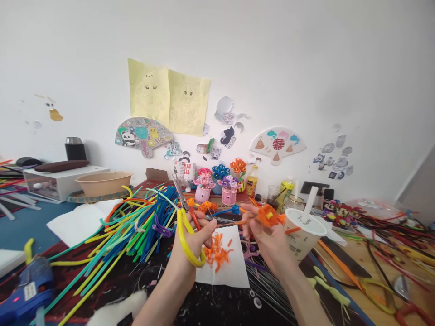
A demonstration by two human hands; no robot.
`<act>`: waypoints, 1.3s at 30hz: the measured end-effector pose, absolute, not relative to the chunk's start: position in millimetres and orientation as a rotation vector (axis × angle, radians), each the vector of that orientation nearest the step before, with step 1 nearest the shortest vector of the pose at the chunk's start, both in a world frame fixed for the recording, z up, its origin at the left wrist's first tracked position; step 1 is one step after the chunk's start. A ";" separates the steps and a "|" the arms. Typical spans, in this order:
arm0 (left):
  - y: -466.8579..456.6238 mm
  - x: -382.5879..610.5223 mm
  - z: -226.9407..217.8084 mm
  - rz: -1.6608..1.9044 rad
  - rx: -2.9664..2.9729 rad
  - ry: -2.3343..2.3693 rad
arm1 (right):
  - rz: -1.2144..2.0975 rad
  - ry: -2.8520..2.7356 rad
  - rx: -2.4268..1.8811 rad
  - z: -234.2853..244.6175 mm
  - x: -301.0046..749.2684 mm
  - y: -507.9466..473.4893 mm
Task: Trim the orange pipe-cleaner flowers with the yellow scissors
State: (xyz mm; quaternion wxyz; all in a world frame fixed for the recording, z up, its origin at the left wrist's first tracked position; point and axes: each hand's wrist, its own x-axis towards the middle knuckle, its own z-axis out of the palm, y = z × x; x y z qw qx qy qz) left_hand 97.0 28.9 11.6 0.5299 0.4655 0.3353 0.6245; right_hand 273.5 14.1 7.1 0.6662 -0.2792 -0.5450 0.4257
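My left hand (188,242) is shut on yellow-handled scissors (186,237), with the steel blades (178,192) pointing up and away. My right hand (268,240) pinches an orange pipe-cleaner flower (268,215). An orange stem (234,222) runs from that flower toward the scissors. Below my hands lies a white paper sheet (234,271) holding a heap of orange pipe-cleaner snippets (217,252). A bundle of multicoloured pipe cleaners (136,224) lies next to my left hand. A paper cup with a straw (301,235) stands just right of my right hand.
A blue glue gun (29,290) lies at the front left, and a beige bowl (103,183) stands behind the bundle. Pipe-cleaner flowers in pink pots (229,190) and bottles line the wall. Loose pipe cleaners (390,235) cover the wooden table at right.
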 end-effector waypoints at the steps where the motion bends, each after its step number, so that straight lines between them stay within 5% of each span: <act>1: 27.0 98.1 10.2 1.510 1.133 0.833 | 0.924 -1.180 -0.662 4.9 272.6 16.6; 14: 13.7 61.9 27.6 1.324 2.050 1.455 | 0.553 -0.928 -0.785 5.7 283.8 21.2; 28: 15.3 60.4 4.2 1.254 2.386 1.410 | 0.394 -0.921 -0.641 13.0 296.9 15.3; 39: 8.9 61.6 11.4 0.639 2.525 1.594 | 0.333 -0.881 -0.640 15.0 298.2 13.4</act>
